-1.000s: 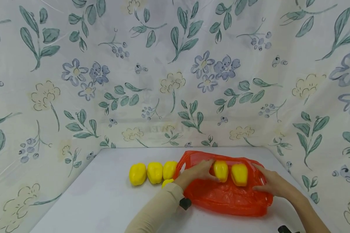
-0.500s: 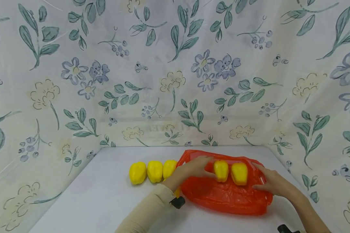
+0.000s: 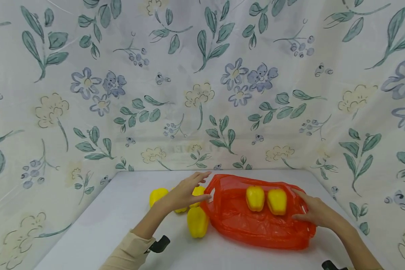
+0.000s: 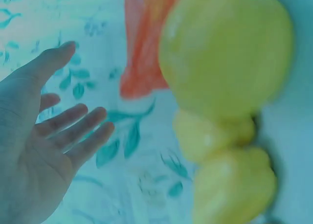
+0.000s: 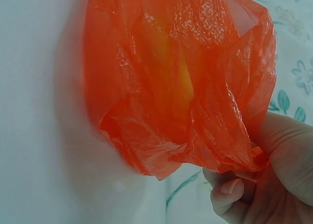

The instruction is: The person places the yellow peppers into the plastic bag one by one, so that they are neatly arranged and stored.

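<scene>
In the head view, the left hand [image 3: 183, 193] reaches across the lower middle of the frame, its grip wide and holding nothing, thumb and fingers parted. It covers most of the second pepper [image 3: 180, 210] and parts of the first pepper [image 3: 158, 196] and the third pepper [image 3: 198, 192]; whether it touches any of them cannot be told. The fourth pepper [image 3: 197, 222] sits nearer, just below the hand and against the left edge of the red bag [image 3: 256, 228]. The bag spreads over the lower right, with two yellow peppers [image 3: 255, 198] side by side within its outline. The right hand [image 3: 312, 212] is at its right edge, fingertips partly lost against the film. The left forearm, in a pale sleeve [image 3: 129, 249], is cut off by the bottom edge, as is a black device [image 3: 329, 265] at lower right. The white table [image 3: 101, 217] has a faint sheen, and a creased cloth [image 3: 202, 108] printed with leaves and flowers fills the frame behind it; its pale lettering is too faint to read.

In the left wrist view, the open palm stands at left, clear of three blurred peppers at right, the top one cut by the frame. A red strip of bag hangs at top centre.

In the right wrist view, thumb and fingers pinch a gathered fold of the bag at lower right, a narrow grip. Yellow shows dimly through the film, its shape unclear; the bag's top is cut off, with pale table at left and printed cloth at right
</scene>
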A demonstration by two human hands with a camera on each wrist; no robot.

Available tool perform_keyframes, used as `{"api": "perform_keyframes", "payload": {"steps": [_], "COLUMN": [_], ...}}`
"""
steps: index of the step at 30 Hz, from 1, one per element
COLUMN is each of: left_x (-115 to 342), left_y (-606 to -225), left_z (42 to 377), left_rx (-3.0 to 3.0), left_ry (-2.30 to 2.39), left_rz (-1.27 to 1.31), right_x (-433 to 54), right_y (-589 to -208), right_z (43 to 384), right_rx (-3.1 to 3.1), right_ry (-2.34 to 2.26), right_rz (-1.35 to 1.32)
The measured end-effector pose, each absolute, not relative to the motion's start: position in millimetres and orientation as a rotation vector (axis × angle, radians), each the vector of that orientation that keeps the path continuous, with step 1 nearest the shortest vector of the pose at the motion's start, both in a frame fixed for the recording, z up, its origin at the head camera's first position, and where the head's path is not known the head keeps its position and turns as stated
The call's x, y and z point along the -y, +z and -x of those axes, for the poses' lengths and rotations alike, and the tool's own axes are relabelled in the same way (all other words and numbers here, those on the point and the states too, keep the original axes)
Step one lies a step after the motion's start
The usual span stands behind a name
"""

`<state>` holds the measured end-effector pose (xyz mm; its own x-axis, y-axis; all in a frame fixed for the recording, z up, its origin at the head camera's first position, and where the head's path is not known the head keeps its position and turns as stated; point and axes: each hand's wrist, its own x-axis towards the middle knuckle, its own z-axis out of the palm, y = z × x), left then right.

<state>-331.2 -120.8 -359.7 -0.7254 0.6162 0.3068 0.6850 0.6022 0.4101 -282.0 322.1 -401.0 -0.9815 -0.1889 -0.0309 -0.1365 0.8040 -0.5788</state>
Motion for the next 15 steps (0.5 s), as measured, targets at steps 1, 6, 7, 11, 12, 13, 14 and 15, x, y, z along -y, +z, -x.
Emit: {"api": "perform_keyframes", "payload": {"steps": [1,6,7,11,12,13,14,15], "left_x": [129.1,164.7,170.5,188.2,191.4,194.1,196.4,198.1], "left_y": [-361.3,-369.8,-371.2,-376.5,-377.9,-379.5,-381.3,-382.9], "left_z": [329.6,320.0,318.4,314.0,312.8,311.9,311.0,309.9], "left_rx": [2.676,2.623,2.610,2.584,2.588,2.594,2.603,2.615], "left_ry": [-0.777,-0.820,-0.826,-0.818,-0.816,-0.808,-0.807,-0.808], "left_rz": [1.076,0.968,0.954,0.928,0.926,0.929,0.932,0.936], "right_x": [-322.3,-323.5,-323.6,-324.0,-324.1,-324.2,-324.2,-324.1], "right_y": [-401.3,-402.2,-402.2,-402.4,-402.5,-402.7,-402.9,-402.9], "right_z": [282.0,282.5,282.7,282.8,282.7,282.5,282.4,282.2], "right_rx": [-2.906,-2.903,-2.901,-2.885,-2.882,-2.881,-2.879,-2.881], "right_ry": [-0.917,-0.919,-0.921,-0.930,-0.932,-0.932,-0.934,-0.937], "right_rz": [0.260,0.260,0.257,0.245,0.246,0.245,0.246,0.246]}}
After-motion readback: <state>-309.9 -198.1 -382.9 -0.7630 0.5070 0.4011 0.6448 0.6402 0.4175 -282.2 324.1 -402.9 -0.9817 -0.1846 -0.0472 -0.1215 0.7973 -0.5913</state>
